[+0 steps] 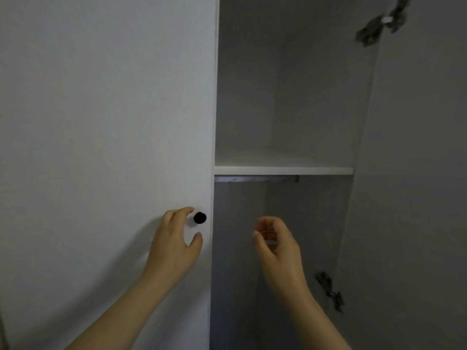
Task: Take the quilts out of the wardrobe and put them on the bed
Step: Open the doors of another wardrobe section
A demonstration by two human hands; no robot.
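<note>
**Wardrobe half open, both grips holding nothing**

The wardrobe (252, 97) fills the view. Its left door (101, 122) is closed and its right door (417, 173) stands swung open at 3 o'clock. Inside, a white shelf (283, 170) crosses the open compartment at mid-height, with a rail (255, 178) just beneath it.

A black knob (200, 218) sits on the closed door at 7 o'clock. The left grip (174, 243) is cupped about it, forefinger just above and thumb below, clasping nothing. The right grip (275, 246), at 5 o'clock before the lower compartment, has loosely curled fingers and holds nothing.

An upper hinge (371, 29) shows at 1 o'clock, a lower hinge (328, 291) at 4 o'clock.
</note>
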